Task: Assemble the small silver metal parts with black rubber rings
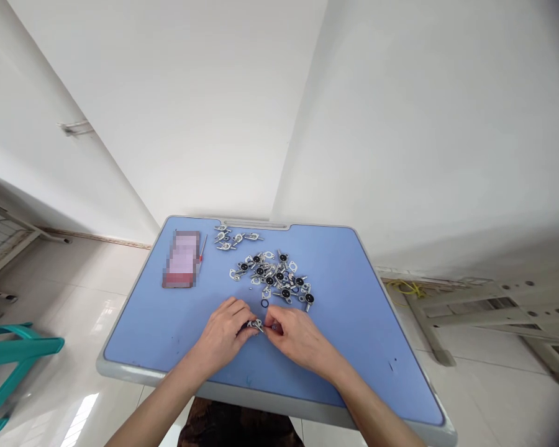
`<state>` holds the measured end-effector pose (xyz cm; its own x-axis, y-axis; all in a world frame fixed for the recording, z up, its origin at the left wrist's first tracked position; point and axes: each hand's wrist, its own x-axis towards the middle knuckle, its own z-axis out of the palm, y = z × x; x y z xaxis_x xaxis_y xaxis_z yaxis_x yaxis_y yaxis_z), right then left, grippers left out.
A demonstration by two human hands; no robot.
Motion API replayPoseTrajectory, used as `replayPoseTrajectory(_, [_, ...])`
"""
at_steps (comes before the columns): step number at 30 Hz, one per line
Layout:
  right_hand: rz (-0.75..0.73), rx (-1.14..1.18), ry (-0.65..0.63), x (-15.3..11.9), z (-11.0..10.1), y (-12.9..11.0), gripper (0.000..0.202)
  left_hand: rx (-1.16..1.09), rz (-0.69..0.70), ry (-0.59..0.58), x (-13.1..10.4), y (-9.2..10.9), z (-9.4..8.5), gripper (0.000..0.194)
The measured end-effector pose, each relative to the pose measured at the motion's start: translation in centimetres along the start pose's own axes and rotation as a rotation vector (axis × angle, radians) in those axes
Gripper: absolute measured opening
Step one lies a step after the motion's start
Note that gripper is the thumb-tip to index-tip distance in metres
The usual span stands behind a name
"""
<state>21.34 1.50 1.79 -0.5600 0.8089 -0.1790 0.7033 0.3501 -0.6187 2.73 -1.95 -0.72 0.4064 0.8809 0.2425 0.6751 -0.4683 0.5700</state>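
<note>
Near the front of the blue table, my left hand (228, 332) is closed, pinching a small metal fitting with a flange plate (255, 324) between thumb and fingers. My right hand (291, 332) is closed too, its fingertips pressed together right beside that fitting. What it grips is mostly hidden by the fingers. Just beyond both hands lies a black rubber ring (265, 303). Behind it is a loose pile of metal fittings with round black caps (280, 277), mixed with flat oval metal plates (269, 255).
Several flanged fittings (226, 246) form a separate group at the table's far edge. A blurred-out phone (181, 259) lies at the left, beside a thin screwdriver-like tool with a red end (201, 257). White walls stand behind the blue table (354, 347). A green stool (23, 347) is at left.
</note>
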Motion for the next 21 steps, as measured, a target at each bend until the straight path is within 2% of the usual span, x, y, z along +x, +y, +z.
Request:
replayPoseTrajectory(4, [-0.013,0.008,0.023,-0.1,0.6,0.3,0.01,0.097,0.064,-0.04,-0.2,0.2,-0.1,0.008])
replayPoseTrajectory(9, [-0.019,0.066,0.112,0.0,1.1,0.3,0.01,0.204,0.143,0.011,-0.2,0.1,-0.2,0.01])
replayPoseTrajectory(14, [-0.021,0.354,0.122,0.3,0.9,0.5,0.009,0.217,0.174,0.051,-0.2,-0.2,-0.3,0.012])
replayPoseTrajectory(21, [0.073,0.795,0.198,1.1,1.5,0.7,0.007,0.235,0.184,0.149,0.1,-0.4,-0.1,0.012])
